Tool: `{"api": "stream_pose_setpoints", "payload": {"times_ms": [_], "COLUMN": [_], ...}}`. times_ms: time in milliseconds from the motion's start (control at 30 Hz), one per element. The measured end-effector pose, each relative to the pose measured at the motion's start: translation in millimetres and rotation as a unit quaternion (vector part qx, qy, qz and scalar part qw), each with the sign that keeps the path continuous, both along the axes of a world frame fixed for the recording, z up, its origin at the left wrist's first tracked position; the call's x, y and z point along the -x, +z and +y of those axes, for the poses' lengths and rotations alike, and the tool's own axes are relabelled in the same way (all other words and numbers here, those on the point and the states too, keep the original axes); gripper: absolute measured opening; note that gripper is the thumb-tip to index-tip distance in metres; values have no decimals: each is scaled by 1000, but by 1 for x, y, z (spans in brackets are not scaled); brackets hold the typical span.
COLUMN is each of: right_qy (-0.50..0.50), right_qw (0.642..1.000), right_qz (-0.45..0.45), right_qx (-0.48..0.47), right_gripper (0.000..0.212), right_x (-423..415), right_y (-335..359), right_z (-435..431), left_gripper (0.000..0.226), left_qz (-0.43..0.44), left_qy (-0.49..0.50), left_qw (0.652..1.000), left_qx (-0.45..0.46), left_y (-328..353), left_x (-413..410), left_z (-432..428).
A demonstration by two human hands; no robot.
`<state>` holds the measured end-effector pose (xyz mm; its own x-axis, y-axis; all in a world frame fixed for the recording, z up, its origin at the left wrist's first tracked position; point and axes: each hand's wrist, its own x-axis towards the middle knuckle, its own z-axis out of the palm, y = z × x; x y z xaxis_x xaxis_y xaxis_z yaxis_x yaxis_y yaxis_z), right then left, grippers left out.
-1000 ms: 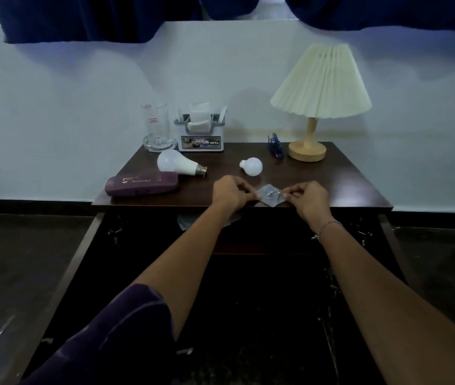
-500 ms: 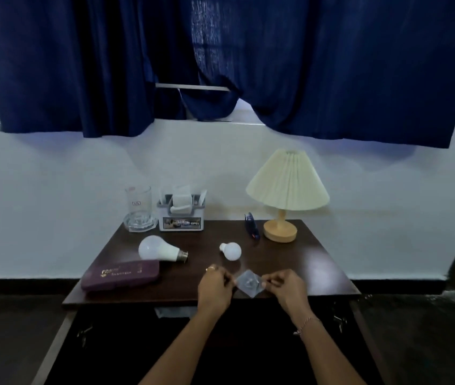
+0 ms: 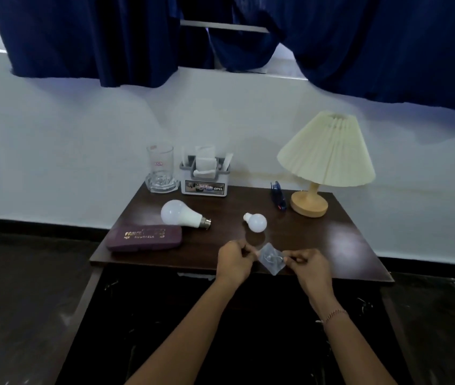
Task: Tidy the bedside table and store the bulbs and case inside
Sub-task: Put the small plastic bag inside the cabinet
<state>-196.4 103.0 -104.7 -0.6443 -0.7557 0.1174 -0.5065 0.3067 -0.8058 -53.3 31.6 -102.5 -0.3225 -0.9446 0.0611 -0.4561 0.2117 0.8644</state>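
- Dark blue curtains (image 3: 81, 37) hang over a pale wall behind the scene.
- The brown bedside table (image 3: 345, 245) stands against that wall; below its front edge is a dark recess, too dim to read.
- A pleated cream lamp (image 3: 326, 151) stands upright at the back right corner, with a small blue object (image 3: 277, 195) just beside its base.
- A glass mug (image 3: 161, 168) and a tissue holder (image 3: 205, 179) sit side by side at the back left.
- The maroon case (image 3: 144, 238) lies flat at the front left, its long axis running left to right along the front edge, well to the left of both hands.
- The large bulb (image 3: 179, 213) lies on its side just behind the case, with its metal cap pointing right.
- The left hand (image 3: 234, 262) and right hand (image 3: 308, 265) meet over the front edge, each with fingers curled, pinching one side of the same item.
- The small bulb (image 3: 256, 222) lies apart from the rest, just beyond the left hand, towards the wall.
- A clear packet (image 3: 272, 258) is stretched between the two hands; its contents are too small to tell.
- Judgement: neither bulb nor the case is stored yet. All three lie left of or beyond the hands, so the left hand is nearer, and the small bulb is its closest reach.
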Motion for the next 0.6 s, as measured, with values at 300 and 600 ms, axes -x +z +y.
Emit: {"api": "stream_pose_setpoints", "payload": {"times_ms": [300,600], "right_qy": [57,39], "right_qw": [987,906], "right_qz": [-149,-422], "right_qx": [-9,-10], "right_gripper": [12,10], "right_x": [-25,-50], "right_y": [-3,-67], "right_z": [38,55], "left_gripper": [27,20], "left_qz": [166,184], "left_qy": [71,128], "left_qw": [963,923], "left_qx": [-202,-314], "left_y": [3,-58], "left_x": [-39,-60], "left_z": [52,66]}}
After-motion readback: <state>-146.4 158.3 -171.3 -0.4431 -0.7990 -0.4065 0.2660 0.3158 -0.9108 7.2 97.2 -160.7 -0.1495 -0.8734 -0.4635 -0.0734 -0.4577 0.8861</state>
